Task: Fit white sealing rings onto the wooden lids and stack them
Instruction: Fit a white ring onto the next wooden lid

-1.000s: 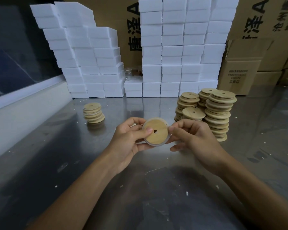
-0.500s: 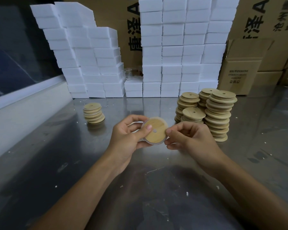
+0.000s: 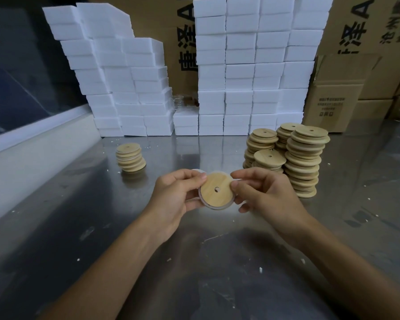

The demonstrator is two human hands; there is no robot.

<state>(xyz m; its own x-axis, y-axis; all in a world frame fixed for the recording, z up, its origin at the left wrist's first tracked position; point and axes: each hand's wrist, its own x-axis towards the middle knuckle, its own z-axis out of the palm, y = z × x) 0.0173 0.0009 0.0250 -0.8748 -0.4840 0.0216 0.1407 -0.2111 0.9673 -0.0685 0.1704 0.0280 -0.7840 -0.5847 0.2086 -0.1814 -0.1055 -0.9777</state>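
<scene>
while the left hand [image 3: 173, 195] pinches the wooden lid [image 3: 217, 190], the right hand [image 3: 261, 192] grips its opposite edge.

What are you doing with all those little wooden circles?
A person holds one round wooden lid with a small centre hole between both hands, left hand and right hand, with a thin white sealing ring showing at its edge. It is held above the shiny metal table. A short stack of lids stands left, taller stacks right.
</scene>
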